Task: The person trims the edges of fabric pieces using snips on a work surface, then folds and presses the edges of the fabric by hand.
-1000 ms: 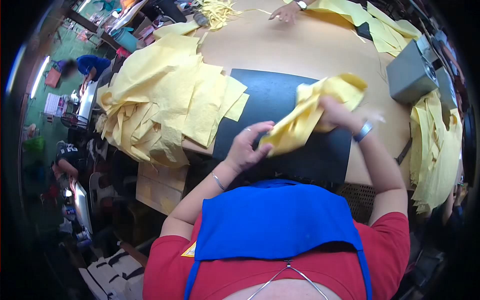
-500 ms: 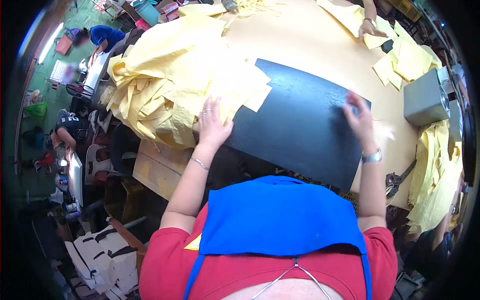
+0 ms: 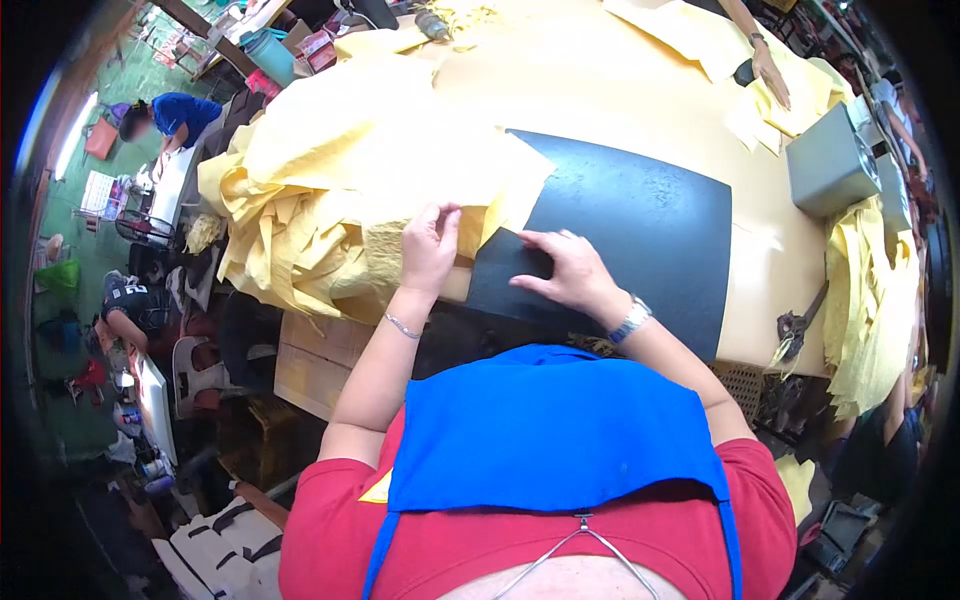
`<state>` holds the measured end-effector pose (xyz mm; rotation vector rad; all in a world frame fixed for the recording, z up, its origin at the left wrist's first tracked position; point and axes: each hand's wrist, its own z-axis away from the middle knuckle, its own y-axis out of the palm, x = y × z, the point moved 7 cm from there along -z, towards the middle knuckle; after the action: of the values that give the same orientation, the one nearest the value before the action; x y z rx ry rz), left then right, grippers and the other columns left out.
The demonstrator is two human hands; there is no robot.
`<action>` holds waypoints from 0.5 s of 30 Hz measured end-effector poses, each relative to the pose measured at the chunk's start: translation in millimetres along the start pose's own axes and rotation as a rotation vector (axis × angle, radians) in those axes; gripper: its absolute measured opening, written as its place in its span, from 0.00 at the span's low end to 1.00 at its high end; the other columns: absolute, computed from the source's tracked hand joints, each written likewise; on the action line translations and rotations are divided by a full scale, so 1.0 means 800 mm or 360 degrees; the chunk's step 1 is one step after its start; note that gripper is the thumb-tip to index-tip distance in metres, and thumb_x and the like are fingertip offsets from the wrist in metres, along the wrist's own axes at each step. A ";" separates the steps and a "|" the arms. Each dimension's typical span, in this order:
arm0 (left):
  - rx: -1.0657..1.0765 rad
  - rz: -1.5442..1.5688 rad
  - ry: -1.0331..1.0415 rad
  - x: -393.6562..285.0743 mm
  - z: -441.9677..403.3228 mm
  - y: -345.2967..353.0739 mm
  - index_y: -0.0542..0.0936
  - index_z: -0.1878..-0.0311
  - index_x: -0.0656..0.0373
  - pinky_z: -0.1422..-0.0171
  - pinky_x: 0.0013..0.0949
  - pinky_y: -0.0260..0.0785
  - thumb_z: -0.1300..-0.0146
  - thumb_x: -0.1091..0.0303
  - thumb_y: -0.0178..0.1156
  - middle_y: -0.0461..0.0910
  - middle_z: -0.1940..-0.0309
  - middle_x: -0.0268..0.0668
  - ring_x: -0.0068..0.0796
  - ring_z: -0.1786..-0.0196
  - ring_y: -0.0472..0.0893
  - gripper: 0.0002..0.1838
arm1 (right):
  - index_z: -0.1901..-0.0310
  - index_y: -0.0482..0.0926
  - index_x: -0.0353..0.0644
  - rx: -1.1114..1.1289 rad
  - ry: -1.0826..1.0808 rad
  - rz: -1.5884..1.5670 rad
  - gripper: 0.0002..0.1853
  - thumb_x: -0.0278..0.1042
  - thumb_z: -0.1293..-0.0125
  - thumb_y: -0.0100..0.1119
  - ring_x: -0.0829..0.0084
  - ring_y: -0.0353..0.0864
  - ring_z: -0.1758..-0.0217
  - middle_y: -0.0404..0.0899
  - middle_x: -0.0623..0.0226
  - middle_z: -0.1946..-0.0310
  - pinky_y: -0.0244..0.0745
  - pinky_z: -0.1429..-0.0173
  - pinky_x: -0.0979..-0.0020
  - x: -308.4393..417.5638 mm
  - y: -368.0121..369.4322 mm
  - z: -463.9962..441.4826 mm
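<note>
My left hand (image 3: 431,250) is closed at the near edge of the heaped yellow cloth (image 3: 330,150), thumb and fingers pinched on the cloth; the exact grip is partly hidden. A fold of the cloth stands up just right of those fingertips. My right hand (image 3: 575,270) is open over the black board (image 3: 640,230), its thumb well apart from the fingers. Its fingertips reach the board close to the cloth's lower corner. The board lies flat on the tan table (image 3: 765,270), and the cloth overlaps its left side.
Another person's hand (image 3: 768,75) rests by yellow pieces at the far right. A grey metal box (image 3: 825,170) stands on the table's right side, with yellow cloth (image 3: 870,300) hanging below it. A cardboard box (image 3: 315,365) sits below the heap. People work at left.
My right hand has moved left across the black board to the cloth's edge. My left hand has gone from lying flat on the cloth to a pinch. The other person's hand has shifted.
</note>
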<state>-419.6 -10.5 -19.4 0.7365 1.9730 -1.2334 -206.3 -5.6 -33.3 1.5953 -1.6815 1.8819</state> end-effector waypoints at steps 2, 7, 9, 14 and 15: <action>0.0075 -0.0137 0.0100 0.006 -0.005 0.002 0.81 0.55 0.63 0.49 0.41 0.74 0.34 0.65 0.61 0.83 0.60 0.46 0.42 0.55 0.83 0.11 | 0.38 0.73 0.45 0.0117 0.0040 0.0306 0.38 0.58 0.46 0.70 0.58 0.74 0.38 0.79 0.56 0.46 0.67 0.36 0.56 0.016 0.015 -0.026; 0.0214 -0.0868 0.0360 0.057 0.004 -0.003 0.78 0.42 0.56 0.31 0.44 0.64 0.33 0.59 0.59 0.71 0.37 0.51 0.48 0.34 0.71 0.20 | 0.32 0.67 0.48 0.0062 -0.0211 0.0672 0.41 0.65 0.41 0.62 0.56 0.59 0.25 0.65 0.57 0.31 0.51 0.26 0.42 0.004 0.058 -0.058; 0.0383 -0.0912 0.0175 0.102 0.007 -0.011 0.75 0.35 0.50 0.26 0.44 0.59 0.34 0.56 0.59 0.65 0.31 0.51 0.51 0.29 0.65 0.25 | 0.31 0.66 0.49 0.0077 -0.0266 0.0713 0.40 0.65 0.39 0.60 0.56 0.56 0.23 0.62 0.57 0.29 0.46 0.24 0.38 0.001 0.066 -0.059; 0.0557 -0.0926 -0.0205 0.163 -0.034 -0.049 0.69 0.30 0.40 0.28 0.44 0.61 0.27 0.50 0.48 0.69 0.32 0.47 0.49 0.31 0.69 0.24 | 0.31 0.66 0.48 0.0282 -0.0170 0.0465 0.35 0.55 0.35 0.61 0.57 0.55 0.22 0.61 0.58 0.28 0.47 0.24 0.36 -0.010 0.036 -0.037; 0.0702 -0.0883 -0.0506 0.180 -0.040 -0.057 0.65 0.28 0.33 0.29 0.44 0.62 0.26 0.47 0.44 0.71 0.34 0.46 0.47 0.32 0.71 0.25 | 0.32 0.67 0.48 0.0271 -0.0140 0.0466 0.34 0.54 0.35 0.61 0.57 0.56 0.23 0.62 0.58 0.28 0.47 0.24 0.37 -0.016 0.026 -0.026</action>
<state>-548.9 16.2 -98.8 0.1566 1.7025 -2.0174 -227.3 9.6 -51.5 1.5849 -1.9290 2.1744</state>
